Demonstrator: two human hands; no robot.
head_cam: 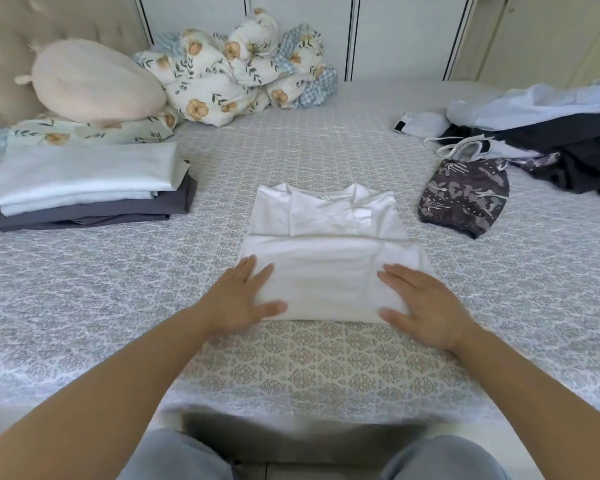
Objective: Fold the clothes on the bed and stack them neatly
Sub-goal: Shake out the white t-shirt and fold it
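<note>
Nearest, left hand [242, 299] and right hand [420, 304] flat on the near corners of a half-folded white shirt [329, 251], fingers spread and extended, pressing down rather than gripping anything. Shirt centred on the patterned bedspread [312, 368], lower part doubled up, collar end pointing away. Further left, a neat stack of folded clothes [84, 188], white pieces over dark grey. Further right, a dark patterned garment [465, 199] lying loose, and beyond it an unfolded heap of clothes [548, 133] at the bed's right edge. At the far side, a pink pillow [94, 84] beside a bunched floral quilt [243, 67].
</note>
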